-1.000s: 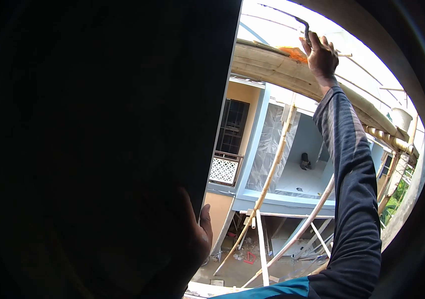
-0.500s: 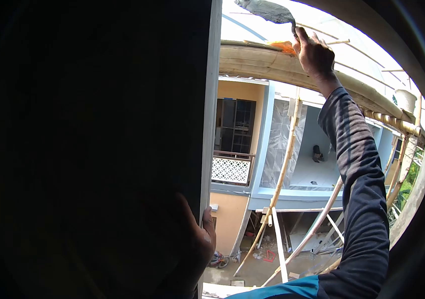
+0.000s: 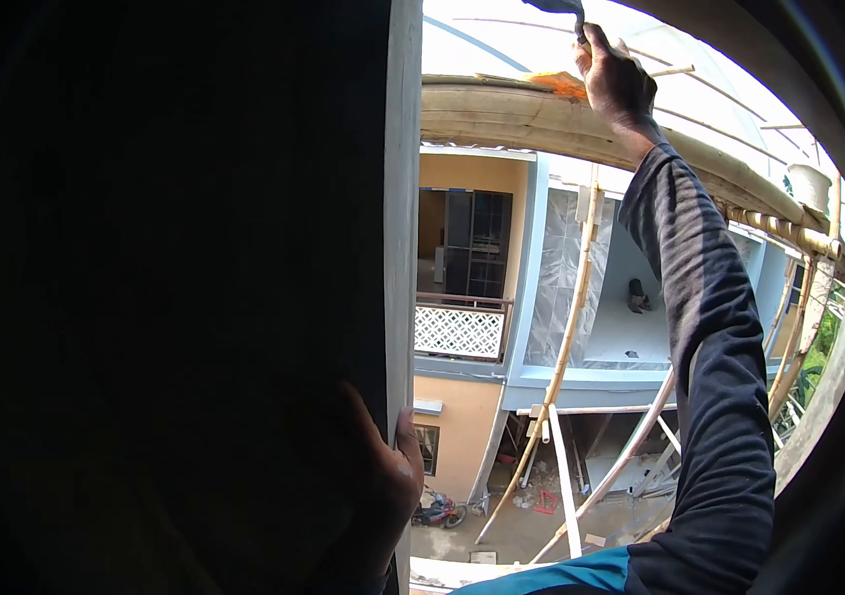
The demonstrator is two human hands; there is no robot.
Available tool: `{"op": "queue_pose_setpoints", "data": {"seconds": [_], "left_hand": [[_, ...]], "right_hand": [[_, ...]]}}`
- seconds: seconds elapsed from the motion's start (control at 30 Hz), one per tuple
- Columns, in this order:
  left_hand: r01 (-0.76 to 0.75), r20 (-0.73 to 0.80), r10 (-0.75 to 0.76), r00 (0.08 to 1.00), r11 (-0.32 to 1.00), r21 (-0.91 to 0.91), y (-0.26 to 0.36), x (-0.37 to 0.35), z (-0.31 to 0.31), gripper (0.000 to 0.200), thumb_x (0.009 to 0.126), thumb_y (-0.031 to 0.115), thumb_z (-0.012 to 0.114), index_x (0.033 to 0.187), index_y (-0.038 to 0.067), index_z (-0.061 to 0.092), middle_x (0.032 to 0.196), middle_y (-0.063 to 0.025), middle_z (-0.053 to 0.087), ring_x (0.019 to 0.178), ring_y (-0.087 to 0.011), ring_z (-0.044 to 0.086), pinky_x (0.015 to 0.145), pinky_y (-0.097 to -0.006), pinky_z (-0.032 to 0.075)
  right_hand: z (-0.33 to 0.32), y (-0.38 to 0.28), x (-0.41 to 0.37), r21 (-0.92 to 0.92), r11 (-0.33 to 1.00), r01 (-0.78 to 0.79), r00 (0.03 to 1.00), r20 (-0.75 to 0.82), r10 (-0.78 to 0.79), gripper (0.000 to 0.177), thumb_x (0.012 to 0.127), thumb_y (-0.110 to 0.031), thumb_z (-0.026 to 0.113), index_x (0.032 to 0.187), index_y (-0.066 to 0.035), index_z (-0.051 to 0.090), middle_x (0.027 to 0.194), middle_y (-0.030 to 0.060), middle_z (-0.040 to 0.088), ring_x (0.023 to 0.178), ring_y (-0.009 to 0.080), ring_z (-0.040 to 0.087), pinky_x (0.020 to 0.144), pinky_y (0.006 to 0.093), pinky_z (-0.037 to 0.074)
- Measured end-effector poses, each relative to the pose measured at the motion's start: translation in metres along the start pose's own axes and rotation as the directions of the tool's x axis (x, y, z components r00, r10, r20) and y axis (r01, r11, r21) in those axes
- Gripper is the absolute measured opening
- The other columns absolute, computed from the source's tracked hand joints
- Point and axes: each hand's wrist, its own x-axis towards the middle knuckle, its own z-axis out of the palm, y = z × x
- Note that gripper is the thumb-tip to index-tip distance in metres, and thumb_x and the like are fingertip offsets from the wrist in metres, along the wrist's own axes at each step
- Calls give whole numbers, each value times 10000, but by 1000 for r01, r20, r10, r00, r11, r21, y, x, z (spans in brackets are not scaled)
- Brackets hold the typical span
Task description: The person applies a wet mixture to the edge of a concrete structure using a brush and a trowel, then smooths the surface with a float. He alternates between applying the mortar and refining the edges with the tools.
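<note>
High in the view, my right hand (image 3: 621, 87) is closed round the handle of a trowel (image 3: 559, 5). Only the lower part of its dark blade shows at the top edge of the picture. My left hand (image 3: 398, 471) grips the pale edge of an upright post or panel (image 3: 401, 248), thumb on the lit side and fingers on the dark face. Deep shadow hides most of those fingers and the whole left side of that upright.
A thick bamboo pole (image 3: 512, 114) crosses behind my right hand, with an orange patch (image 3: 561, 84) on it. Bamboo props (image 3: 576, 297) rise from the ground far below. Opposite stands a building with a balcony railing (image 3: 458, 330); a person (image 3: 638, 296) crouches inside it. A bucket (image 3: 809, 186) sits at right.
The trowel has risen, so most of its blade is now out of the picture. The upright's edge and my left hand sit slightly farther left in view. The left hand keeps its grip.
</note>
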Motion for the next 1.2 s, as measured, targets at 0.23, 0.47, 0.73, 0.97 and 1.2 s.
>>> {"op": "queue_pose_setpoints", "data": {"seconds": [0.23,0.47,0.73,0.97,1.2], "left_hand": [[27,16,-26,1000,998,-59,-4,3,1,791,868,330,643,1444,-37,244,1452,-343,234,1351,-560,159,1122,-599,145],[34,2,-34,999,994,-107,1,2,13,781,877,319,632,1446,-37,234,1451,-342,237,1363,-545,146,1129,-583,137],[-7,-22,6,1000,999,-40,-1,5,9,832,842,205,664,1446,-74,165,1461,-324,232,1384,-475,187,1151,-515,134],[14,-5,-14,1000,999,-42,4,5,4,825,844,204,658,1448,-73,169,1463,-327,223,1384,-482,176,1149,-521,126],[9,-21,-10,1000,999,-47,-2,5,11,835,841,202,661,1451,-69,160,1466,-324,217,1386,-481,170,1149,-525,117]], "right_hand": [[15,27,-3,72,995,-65,997,50,62,376,896,-355,585,1247,-245,505,960,170,680,842,340,682,673,446,554],[0,-7,-18,-61,979,194,971,-133,-201,294,922,-407,548,1179,-267,518,941,199,676,827,352,686,597,443,570],[-9,26,-17,-30,999,-16,1000,-20,15,356,907,-338,587,1236,-236,500,928,117,686,824,323,684,623,445,553],[-13,32,-33,-107,981,162,977,-122,-175,277,868,-336,625,1132,-290,553,853,137,678,733,324,686,548,405,557],[-7,21,-12,-127,969,214,955,-183,-235,325,892,-394,595,1190,-285,526,990,202,680,882,357,680,625,425,566]]}}
